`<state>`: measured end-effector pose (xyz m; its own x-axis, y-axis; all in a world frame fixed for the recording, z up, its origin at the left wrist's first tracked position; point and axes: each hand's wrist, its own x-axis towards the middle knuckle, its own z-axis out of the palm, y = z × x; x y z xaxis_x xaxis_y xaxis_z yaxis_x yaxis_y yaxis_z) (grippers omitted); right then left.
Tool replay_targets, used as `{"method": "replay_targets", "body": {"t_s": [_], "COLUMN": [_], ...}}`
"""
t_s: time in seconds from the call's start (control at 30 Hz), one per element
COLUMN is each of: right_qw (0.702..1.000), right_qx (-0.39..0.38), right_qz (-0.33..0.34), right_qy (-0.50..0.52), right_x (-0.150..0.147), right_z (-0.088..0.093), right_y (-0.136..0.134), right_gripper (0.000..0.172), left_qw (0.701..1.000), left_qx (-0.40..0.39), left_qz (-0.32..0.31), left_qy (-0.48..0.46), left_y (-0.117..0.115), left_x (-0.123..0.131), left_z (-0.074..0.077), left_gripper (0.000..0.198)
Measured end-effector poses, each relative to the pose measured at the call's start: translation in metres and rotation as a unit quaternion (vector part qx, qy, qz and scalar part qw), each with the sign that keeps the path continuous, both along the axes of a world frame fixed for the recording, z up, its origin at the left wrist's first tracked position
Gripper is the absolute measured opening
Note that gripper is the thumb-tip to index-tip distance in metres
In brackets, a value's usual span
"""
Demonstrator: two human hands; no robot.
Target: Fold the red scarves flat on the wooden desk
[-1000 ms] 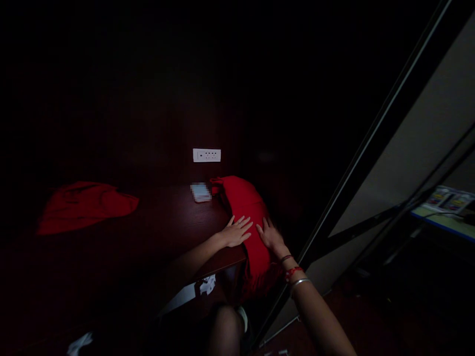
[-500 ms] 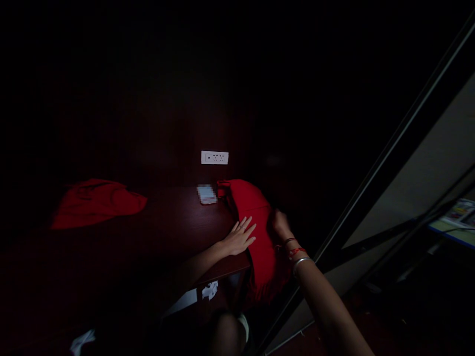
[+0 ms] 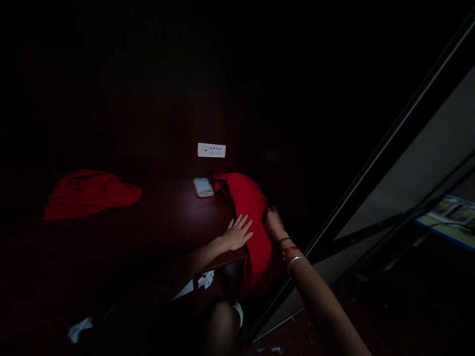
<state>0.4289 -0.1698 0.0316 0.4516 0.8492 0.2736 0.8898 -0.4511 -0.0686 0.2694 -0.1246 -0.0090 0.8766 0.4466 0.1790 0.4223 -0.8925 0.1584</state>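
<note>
A red garment [image 3: 248, 207] lies over the right end of a dark wooden table [image 3: 174, 222] and hangs down past its front edge. My left hand [image 3: 237, 232] rests flat on the cloth's left side, fingers spread. My right hand [image 3: 273, 222], with bracelets at the wrist, sits at the cloth's right edge with fingers curled into the fabric. The room is very dark.
A second red cloth [image 3: 89, 194] lies at the table's left. A small pale object [image 3: 203, 187] sits by the garment's far end, below a white wall socket [image 3: 211, 150]. A dark slanted frame [image 3: 374, 163] runs along the right. Paper scraps [image 3: 79, 329] lie on the floor.
My right hand moved from lying flat on the middle of the cloth to its right edge and curled its fingers. My left hand stayed flat.
</note>
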Motion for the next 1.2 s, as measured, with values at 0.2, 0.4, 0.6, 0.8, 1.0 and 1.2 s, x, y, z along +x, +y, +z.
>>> {"method": "replay_targets", "body": {"t_s": [0.2, 0.4, 0.6, 0.8, 1.0, 1.2], "right_qw": [0.996, 0.99, 0.994, 0.995, 0.999, 0.986], "right_qx": [0.037, 0.05, -0.038, -0.053, -0.027, 0.03], "right_qz": [0.083, 0.124, 0.099, 0.062, 0.025, 0.153], "right_qy": [0.002, -0.043, 0.021, 0.059, -0.035, -0.054], "right_x": [-0.002, -0.009, -0.012, -0.015, -0.038, -0.09], "right_z": [-0.016, -0.008, -0.019, -0.026, -0.014, 0.014], "right_y": [-0.005, -0.008, -0.022, -0.055, -0.066, -0.004], "right_gripper": [0.043, 0.045, 0.047, 0.048, 0.047, 0.042], "left_qw": [1.0, 0.999, 0.999, 0.998, 0.996, 1.0], "left_qx": [0.005, 0.045, 0.041, 0.035, 0.002, 0.013], "left_qz": [-0.022, -0.003, 0.0, -0.041, -0.09, 0.0], "left_qy": [0.009, -0.026, -0.017, -0.011, 0.027, 0.027], "left_y": [-0.004, 0.003, 0.003, -0.017, -0.025, 0.02], "left_x": [-0.006, -0.001, -0.004, -0.022, -0.051, -0.118], "left_z": [-0.001, 0.008, 0.001, -0.003, 0.006, 0.01], "left_gripper": [0.054, 0.051, 0.05, 0.049, 0.048, 0.049]}}
